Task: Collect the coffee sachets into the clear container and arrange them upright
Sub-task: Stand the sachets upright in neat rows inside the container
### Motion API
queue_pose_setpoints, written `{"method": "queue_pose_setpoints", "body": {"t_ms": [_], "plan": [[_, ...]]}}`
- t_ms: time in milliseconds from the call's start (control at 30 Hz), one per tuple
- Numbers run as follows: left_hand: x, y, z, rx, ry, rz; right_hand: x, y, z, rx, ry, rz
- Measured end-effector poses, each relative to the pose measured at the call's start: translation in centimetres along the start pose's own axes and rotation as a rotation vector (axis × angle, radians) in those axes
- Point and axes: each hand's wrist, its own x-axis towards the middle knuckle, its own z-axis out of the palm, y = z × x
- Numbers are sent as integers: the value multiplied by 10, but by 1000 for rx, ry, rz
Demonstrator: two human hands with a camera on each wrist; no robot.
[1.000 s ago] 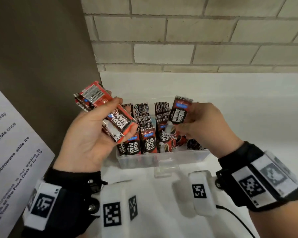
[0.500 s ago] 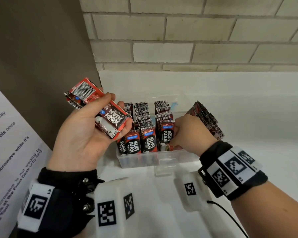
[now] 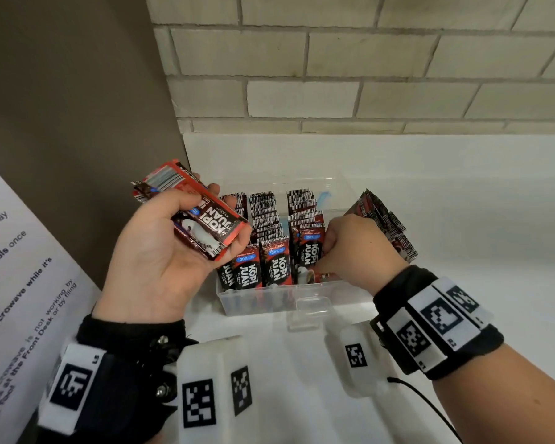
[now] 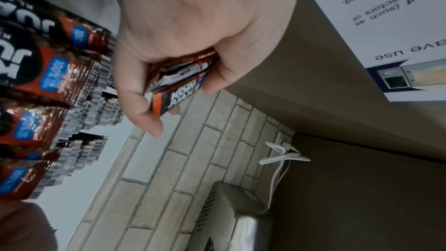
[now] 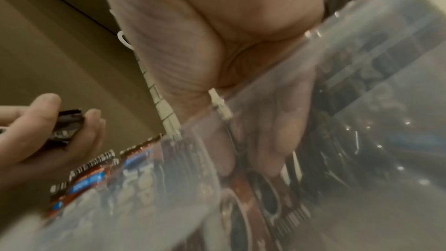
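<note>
A clear container (image 3: 269, 301) stands on the white counter with rows of upright red-and-black coffee sachets (image 3: 263, 216) inside. My left hand (image 3: 161, 251) hovers over the box's left end and grips a stack of sachets (image 3: 202, 219), also seen in the left wrist view (image 4: 178, 87). My right hand (image 3: 356, 248) reaches down into the right part of the box, thumb and fingers pinching the front sachet (image 3: 311, 254) of the third row. Through the clear wall (image 5: 362, 64) its fingers (image 5: 277, 131) show blurred. More sachets (image 3: 385, 225) lean at the box's right end.
A brown panel with a white printed notice (image 3: 13, 283) rises close on the left. A brick wall (image 3: 366, 75) backs the white counter (image 3: 478, 203). The left wrist view shows a white cable (image 4: 280, 156) and a metal appliance (image 4: 229, 217) by the wall.
My right hand brought one sachet down from above the box into the third row and stays there. The left hand's stack has shifted slightly lower.
</note>
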Motion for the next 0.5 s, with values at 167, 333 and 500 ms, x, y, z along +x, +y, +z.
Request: {"method": "queue_pose_setpoints", "body": {"t_ms": [167, 333, 500], "plan": [[-8, -9, 10, 115, -99, -24, -7, -5, -20, 173, 249, -26], [-13, -24, 15, 270, -214, -22, -26, -32, -41, 777, 69, -160], [-13, -31, 16, 363, -251, -37, -24, -36, -33, 762, -10, -246]]}}
